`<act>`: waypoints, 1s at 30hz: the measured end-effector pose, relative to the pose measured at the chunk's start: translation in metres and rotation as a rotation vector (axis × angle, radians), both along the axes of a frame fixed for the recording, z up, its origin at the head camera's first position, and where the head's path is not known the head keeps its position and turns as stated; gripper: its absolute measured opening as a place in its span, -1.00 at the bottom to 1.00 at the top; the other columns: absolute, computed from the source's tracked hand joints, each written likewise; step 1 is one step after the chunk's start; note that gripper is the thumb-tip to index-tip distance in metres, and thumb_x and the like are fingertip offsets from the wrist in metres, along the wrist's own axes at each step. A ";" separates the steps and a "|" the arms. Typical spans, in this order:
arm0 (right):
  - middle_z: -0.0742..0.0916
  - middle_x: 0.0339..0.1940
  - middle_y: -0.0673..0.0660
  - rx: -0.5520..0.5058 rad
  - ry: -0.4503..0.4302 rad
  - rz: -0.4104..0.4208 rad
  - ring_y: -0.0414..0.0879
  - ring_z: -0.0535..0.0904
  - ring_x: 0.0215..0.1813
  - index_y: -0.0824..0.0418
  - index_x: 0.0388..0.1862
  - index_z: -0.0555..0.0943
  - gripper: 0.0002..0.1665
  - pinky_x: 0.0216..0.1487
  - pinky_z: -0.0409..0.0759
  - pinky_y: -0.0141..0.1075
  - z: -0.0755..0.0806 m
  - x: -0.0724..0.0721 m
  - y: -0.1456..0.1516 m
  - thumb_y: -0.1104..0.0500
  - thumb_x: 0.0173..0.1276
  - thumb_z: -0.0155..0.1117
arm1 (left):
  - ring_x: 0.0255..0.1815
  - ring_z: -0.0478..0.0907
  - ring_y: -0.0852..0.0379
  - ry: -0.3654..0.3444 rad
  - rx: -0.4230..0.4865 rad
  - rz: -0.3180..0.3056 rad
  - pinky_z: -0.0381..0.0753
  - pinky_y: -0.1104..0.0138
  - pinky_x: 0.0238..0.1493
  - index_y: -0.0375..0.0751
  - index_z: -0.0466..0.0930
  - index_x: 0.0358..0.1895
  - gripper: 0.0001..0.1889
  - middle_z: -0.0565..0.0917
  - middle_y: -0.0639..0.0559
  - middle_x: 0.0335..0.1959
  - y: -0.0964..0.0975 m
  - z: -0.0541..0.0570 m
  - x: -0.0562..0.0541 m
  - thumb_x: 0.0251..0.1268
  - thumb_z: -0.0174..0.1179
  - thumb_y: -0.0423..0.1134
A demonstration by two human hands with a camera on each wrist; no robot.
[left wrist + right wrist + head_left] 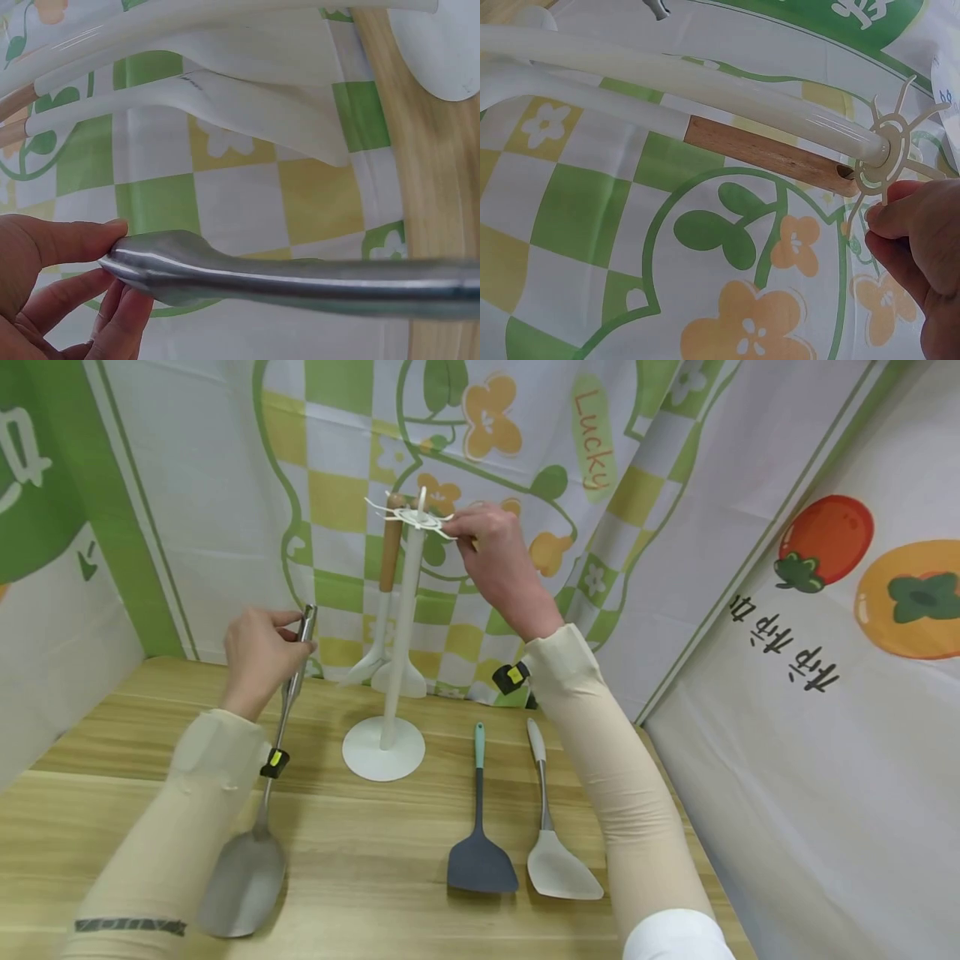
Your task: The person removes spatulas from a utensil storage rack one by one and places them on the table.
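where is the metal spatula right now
In the head view, the metal spatula is on the left side, its upper end held by the left hand, left of the white stand.

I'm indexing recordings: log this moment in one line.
left hand: holds silver metal spatula | right hand: pinches white round-based hooked stand | wood-grain table: dark-grey mint-handled spatula, white spatula

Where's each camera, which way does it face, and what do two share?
Head: on the head, facing forward and down over the white stand; left hand, right hand, sleeves show.
Left wrist: on that wrist, facing the metal turner; part of left hand shows.
Right wrist: on that wrist, facing the hook ring; part of right hand shows.
Shared: head and right wrist both show the right hand pinching the hook ring.
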State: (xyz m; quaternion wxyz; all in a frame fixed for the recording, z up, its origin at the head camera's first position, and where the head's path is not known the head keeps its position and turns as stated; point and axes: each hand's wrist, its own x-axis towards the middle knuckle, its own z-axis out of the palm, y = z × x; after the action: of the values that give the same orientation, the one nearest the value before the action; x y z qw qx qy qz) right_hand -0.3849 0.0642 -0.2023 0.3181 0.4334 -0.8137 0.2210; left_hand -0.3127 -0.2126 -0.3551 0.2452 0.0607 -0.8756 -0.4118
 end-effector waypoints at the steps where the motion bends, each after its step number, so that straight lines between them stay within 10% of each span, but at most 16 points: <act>1: 0.82 -0.08 0.24 -0.001 -0.002 0.001 0.04 0.71 0.03 0.35 -0.07 0.78 -0.78 0.07 0.70 -0.39 0.000 0.000 0.000 0.44 0.47 0.22 | -0.22 0.69 -0.28 -0.002 -0.003 0.000 0.53 0.09 -0.16 -0.33 0.64 0.21 -0.54 0.77 -0.38 -0.18 0.000 -0.001 0.000 0.24 0.35 -0.28; 30: 0.82 -0.11 0.25 -0.016 0.008 0.002 0.04 0.73 0.00 0.36 -0.12 0.79 -0.78 0.05 0.72 -0.38 0.000 0.000 -0.002 0.48 0.43 0.23 | -0.17 0.68 -0.31 -0.067 -0.019 -0.029 0.52 0.09 -0.15 -0.40 0.69 0.09 -0.56 0.77 -0.36 -0.19 -0.009 -0.042 -0.020 0.13 0.42 -0.28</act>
State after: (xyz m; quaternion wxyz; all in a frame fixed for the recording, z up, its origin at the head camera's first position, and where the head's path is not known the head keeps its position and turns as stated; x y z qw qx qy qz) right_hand -0.3852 0.0623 -0.2022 0.3246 0.4324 -0.8102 0.2263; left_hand -0.3330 -0.2216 -0.3975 0.2105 0.0595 -0.8878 -0.4049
